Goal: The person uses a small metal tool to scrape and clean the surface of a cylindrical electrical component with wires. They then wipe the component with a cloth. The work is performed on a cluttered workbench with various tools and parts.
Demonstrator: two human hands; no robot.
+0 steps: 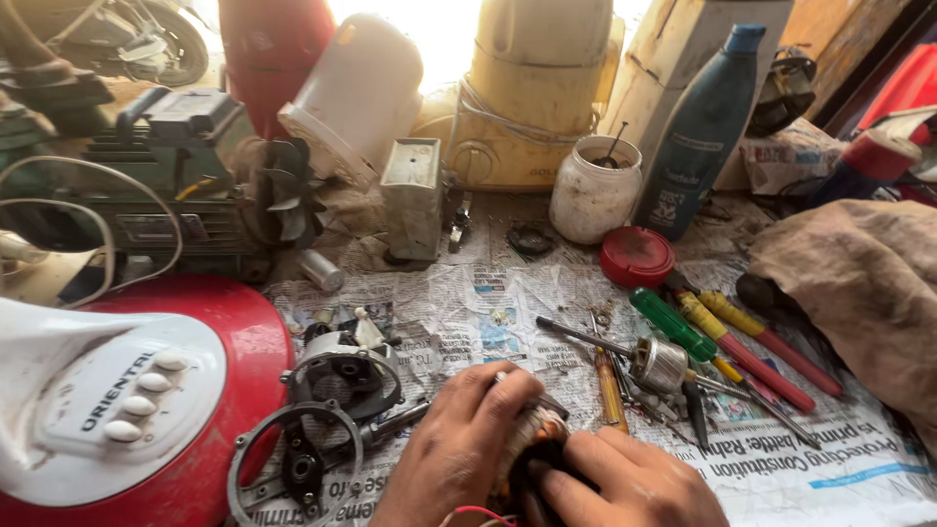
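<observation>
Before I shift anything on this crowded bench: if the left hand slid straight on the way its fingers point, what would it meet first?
The left hand points up and right over the copper-wound motor part. Beyond it lies bare newspaper, then likely the thin metal shaft of the small motor rotor; depth is unclear.

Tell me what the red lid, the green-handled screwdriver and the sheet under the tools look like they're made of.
Red lid: likely plastic, with a smooth moulded rim and a dull, dusty sheen. Green-handled screwdriver: glossy translucent handle, probably plastic; the shaft looks like grey metal. Sheet under the tools: printed newspaper, thin, creased and stained.
</observation>
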